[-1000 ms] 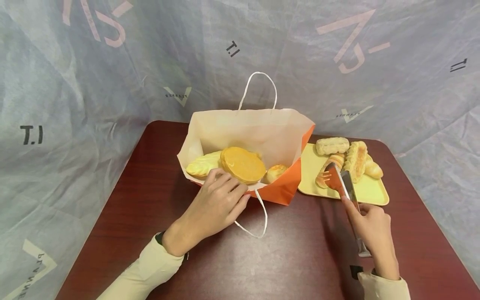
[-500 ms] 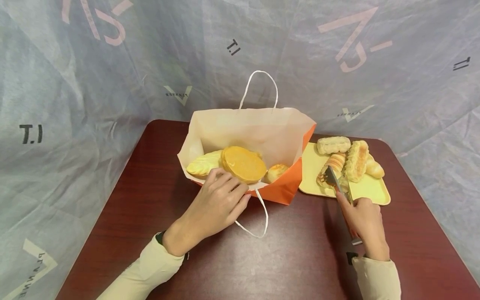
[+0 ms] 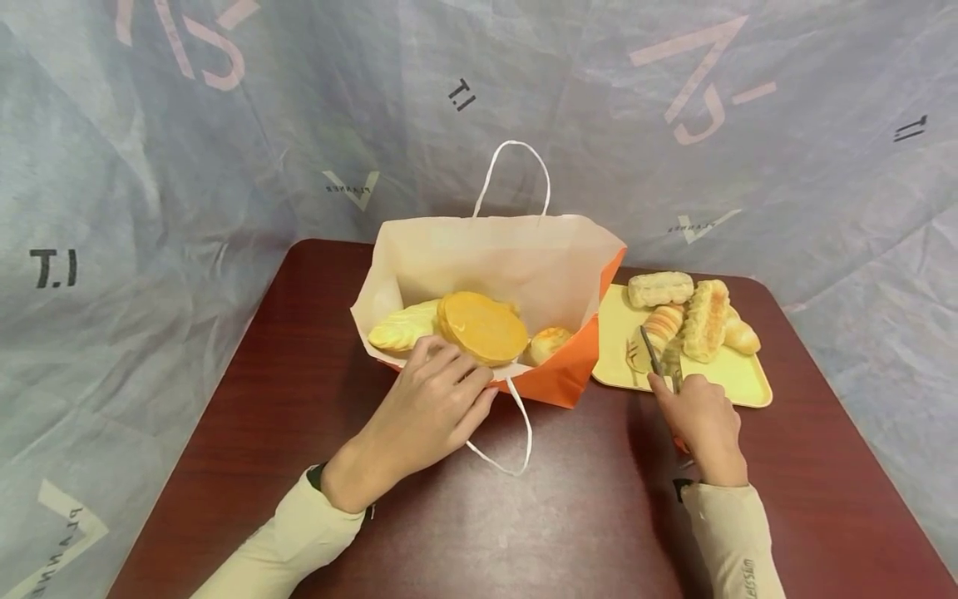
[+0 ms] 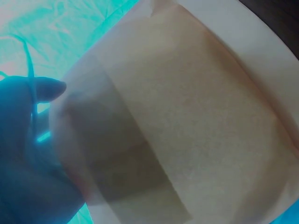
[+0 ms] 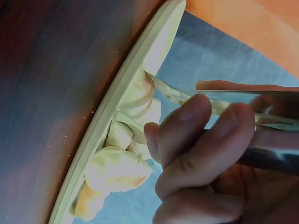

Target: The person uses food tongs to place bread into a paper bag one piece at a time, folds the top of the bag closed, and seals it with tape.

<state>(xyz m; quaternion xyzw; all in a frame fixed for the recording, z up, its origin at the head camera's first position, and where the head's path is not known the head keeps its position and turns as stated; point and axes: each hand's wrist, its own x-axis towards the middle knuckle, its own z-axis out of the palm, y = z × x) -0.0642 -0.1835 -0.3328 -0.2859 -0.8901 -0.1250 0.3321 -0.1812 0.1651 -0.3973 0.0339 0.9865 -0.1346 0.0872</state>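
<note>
My left hand (image 3: 430,408) grips the near rim of a white-lined orange paper bag (image 3: 486,241); in the left wrist view the bag's wall (image 4: 196,93) spreads beside the thumb. Several breads lie in the bag, among them a round golden one (image 3: 485,329). On the right, my right hand (image 3: 703,424) holds metal tongs (image 3: 649,349), thumb on one arm and fingers curled round the other. The tongs' tips reach down to a striped roll (image 3: 664,320) on the yellow tray (image 3: 752,387). In the right wrist view the tips stand at either side of that roll (image 5: 140,100).
Beside the striped roll lie a long bumpy bread (image 3: 706,320), a pale bread (image 3: 660,289) and a smooth bun (image 3: 741,334). White cord handles (image 3: 524,424) hang from the bag. A grey printed sheet (image 3: 479,100) hangs behind the dark red table (image 3: 479,532).
My right hand has shifted left and slightly forward, bringing the tongs' tips from above the striped roll down around its near end. The left hand stays on the bag's rim.
</note>
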